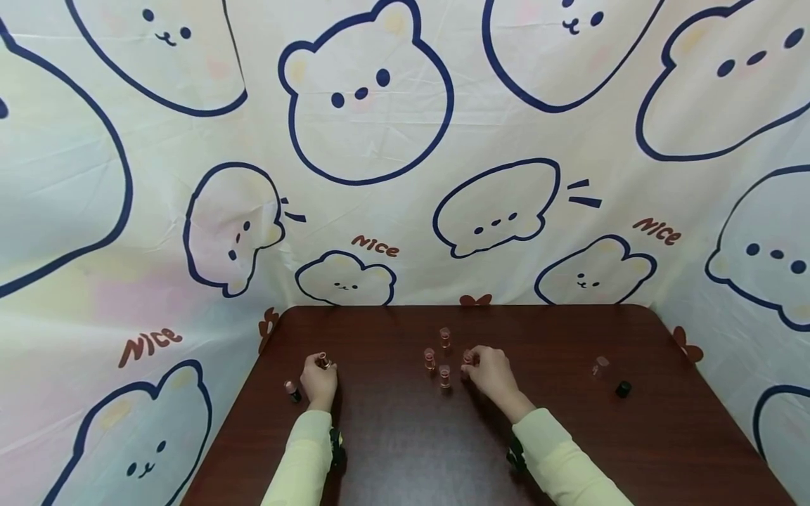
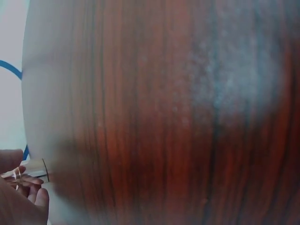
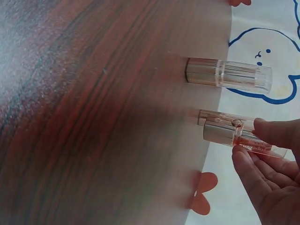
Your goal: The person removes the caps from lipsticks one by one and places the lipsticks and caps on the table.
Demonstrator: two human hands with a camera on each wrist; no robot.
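Note:
My left hand [image 1: 319, 381] is at the table's left side and holds a small lipstick-like tube [image 1: 324, 360] with a shiny gold-toned part. In the left wrist view the fingers partly cover this tube [image 2: 36, 168]. My right hand [image 1: 495, 374] pinches a clear-capped lipstick tube [image 3: 219, 133] between thumb and fingers, right of centre. Beside that hand stand three similar upright tubes: a back one [image 1: 446, 338], a left one [image 1: 429, 360] and a front one [image 1: 445, 378]. The right wrist view shows one such tube [image 3: 204, 72] apart from the pinched one, with another partly hidden behind it.
Left of my left hand lies a small tube [image 1: 292, 391] with a pinkish top and dark base. Towards the right are a clear piece [image 1: 600, 366] and a small dark piece [image 1: 623, 388]. A patterned cloth [image 1: 405, 232] hangs behind the brown table [image 1: 405, 450].

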